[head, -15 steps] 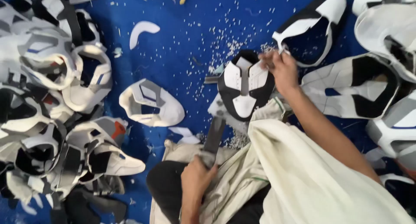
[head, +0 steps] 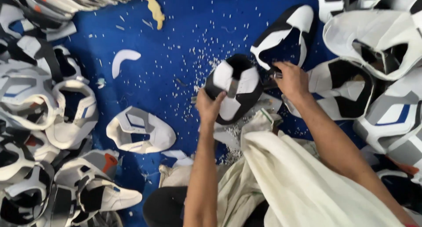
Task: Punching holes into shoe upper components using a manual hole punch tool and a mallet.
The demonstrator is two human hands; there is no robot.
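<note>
Shoe upper [head: 235,93], blk/white, left hand [head: 209,107] grip closed on lower edge, right hand [head: 292,79] grip pinched at its side, fingers curled.

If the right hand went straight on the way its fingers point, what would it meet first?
Probably the black-and-white shoe upper, which lies just left of the right hand; depth is unclear.

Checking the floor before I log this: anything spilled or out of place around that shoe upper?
Yes. Small white scraps are scattered over the blue mat beside the black-and-white shoe upper held by both hands. A white curved offcut and a yellowish scrap lie loose, apart from the piles.
</note>
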